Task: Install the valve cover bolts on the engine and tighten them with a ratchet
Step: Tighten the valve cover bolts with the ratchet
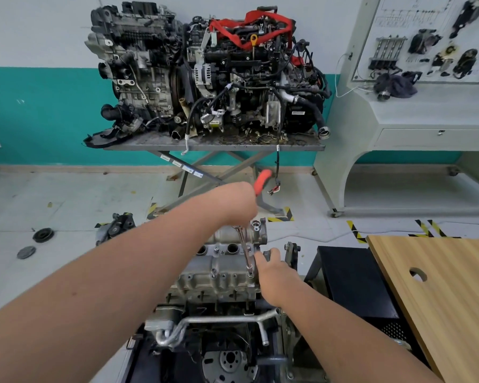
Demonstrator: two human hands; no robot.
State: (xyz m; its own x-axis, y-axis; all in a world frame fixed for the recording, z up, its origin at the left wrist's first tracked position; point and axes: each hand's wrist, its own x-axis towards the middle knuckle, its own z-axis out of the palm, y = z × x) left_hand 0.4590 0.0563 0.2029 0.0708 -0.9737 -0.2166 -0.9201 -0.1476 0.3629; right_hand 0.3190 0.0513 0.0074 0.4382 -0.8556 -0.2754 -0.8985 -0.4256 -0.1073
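The left hand (237, 203) is closed round the red handle of the ratchet (262, 182), raised above the engine (219, 280) so that, it may be judged, leverage is gained for turning. From this grip a slim chrome extension (245, 251) is carried down at a slight tilt to a socket seated on a bolt (250, 274) at the right-hand edge of the valve cover (227, 269). Just beside the extension's lower part the right hand (274, 275) is laid with fingers loosely extended; its fingertips (260, 257) appear to be touching the shaft, presumably to keep the socket square on the bolt, though whether anything is pinched cannot be told. The cover is shown as a dull grey casting with round plug wells and small bosses along its near edge. To the right, a wooden bench top (440, 294) is seen, well apart from the work.
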